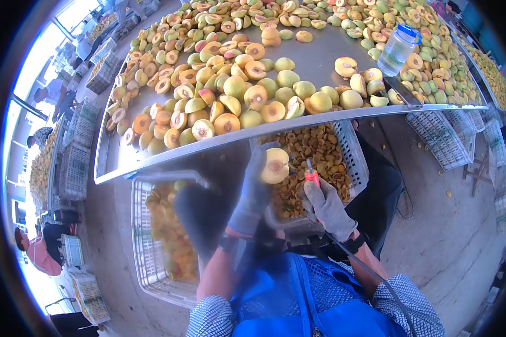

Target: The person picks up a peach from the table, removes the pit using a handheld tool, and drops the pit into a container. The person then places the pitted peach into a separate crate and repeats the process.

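My left hand [249,194], in a grey glove, grips a halved peach [275,166] with its cut face and pit turned toward me. My right hand [329,209], also gloved, is closed around a red corded tool [311,177] whose thin metal tip points up. The tip is a short way right of the peach half, apart from it. Both hands are over a white crate [356,154] holding brown pits and scraps. Above them, a metal table [320,48] bears many halved peaches [226,123].
A white crate of peach pieces [138,247] stands left of my knee. On the table at right are a water bottle [396,53] and a dark flat object [403,92]. The tool's cord [376,274] runs over my right forearm. Stacked crates [441,137] and other people [42,250] are around.
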Demonstrator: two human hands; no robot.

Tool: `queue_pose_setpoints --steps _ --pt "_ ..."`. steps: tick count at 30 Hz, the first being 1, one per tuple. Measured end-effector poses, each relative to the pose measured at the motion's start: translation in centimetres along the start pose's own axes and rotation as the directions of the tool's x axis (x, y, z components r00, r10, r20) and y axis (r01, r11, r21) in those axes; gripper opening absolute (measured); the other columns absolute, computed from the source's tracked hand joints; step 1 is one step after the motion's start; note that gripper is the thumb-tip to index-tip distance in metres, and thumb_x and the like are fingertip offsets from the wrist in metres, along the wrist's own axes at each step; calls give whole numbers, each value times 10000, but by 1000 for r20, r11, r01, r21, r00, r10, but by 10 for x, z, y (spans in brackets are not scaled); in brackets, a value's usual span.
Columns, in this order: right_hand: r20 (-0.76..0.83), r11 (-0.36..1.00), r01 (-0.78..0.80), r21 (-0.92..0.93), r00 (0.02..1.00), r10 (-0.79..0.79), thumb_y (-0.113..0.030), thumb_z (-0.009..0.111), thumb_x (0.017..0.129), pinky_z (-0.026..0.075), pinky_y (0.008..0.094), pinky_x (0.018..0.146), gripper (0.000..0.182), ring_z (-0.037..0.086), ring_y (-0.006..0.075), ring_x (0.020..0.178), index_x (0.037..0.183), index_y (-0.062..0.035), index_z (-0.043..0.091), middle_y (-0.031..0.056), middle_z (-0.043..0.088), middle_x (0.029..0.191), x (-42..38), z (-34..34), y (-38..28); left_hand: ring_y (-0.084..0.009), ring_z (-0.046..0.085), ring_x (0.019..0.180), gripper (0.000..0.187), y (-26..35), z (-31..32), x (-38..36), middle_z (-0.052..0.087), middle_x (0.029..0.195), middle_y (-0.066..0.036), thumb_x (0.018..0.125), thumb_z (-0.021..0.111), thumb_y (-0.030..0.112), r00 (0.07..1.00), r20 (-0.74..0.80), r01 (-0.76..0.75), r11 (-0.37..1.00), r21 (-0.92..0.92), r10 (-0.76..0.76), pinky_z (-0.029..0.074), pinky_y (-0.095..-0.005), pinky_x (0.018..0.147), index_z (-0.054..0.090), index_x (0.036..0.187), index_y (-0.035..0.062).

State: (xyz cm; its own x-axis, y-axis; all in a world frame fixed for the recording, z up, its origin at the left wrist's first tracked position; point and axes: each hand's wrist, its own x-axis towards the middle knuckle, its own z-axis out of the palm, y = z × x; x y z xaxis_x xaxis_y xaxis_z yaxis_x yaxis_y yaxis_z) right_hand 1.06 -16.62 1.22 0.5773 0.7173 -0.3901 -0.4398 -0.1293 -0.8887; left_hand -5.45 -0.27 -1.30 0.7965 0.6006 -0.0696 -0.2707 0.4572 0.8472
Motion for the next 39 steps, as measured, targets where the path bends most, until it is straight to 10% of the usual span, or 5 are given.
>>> queue_pose_setpoints --steps 6,9,12,28,39 --pt "33 802 376 -464 912 -409 -292 534 964 457 321 581 313 591 203 630 1061 5 564 78 596 718 16 12 23 -186 546 940 240 -1 13 -3 513 1091 -83 975 507 189 819 314 -507 349 788 481 489 -324 785 520 1117 -5" --pt "-67 785 267 -559 929 -364 -281 538 954 477 384 675 315 629 324 744 1051 17 573 175 626 779 16 17 24 -165 536 920 222 -15 20 -4 505 1064 -71 969 524 206 968 -33 -226 915 334 251 476 -312 779 520 1091 20" --pt "-117 753 224 -618 922 -370 -285 538 949 473 400 669 313 627 370 755 1053 8 572 218 613 789 19 20 34 -138 529 909 182 -27 14 2 508 1030 -57 954 550 180 979 -148 -110 977 182 138 465 -282 777 512 1067 42" --pt "-129 832 96 -547 972 -197 -367 547 903 492 477 757 384 618 446 916 1123 -52 562 259 641 939 23 25 48 -152 613 784 181 -9 22 0 642 917 -92 926 592 141 995 -101 -3 995 96 12 509 -281 711 590 1029 -8" --pt "-18 983 -55 -178 998 52 -251 517 958 445 321 597 268 509 107 681 947 12 569 31 568 722 1 46 3 -95 599 784 197 0 10 8 671 870 -38 912 620 173 994 16 98 927 362 -112 491 -250 703 669 976 -6"
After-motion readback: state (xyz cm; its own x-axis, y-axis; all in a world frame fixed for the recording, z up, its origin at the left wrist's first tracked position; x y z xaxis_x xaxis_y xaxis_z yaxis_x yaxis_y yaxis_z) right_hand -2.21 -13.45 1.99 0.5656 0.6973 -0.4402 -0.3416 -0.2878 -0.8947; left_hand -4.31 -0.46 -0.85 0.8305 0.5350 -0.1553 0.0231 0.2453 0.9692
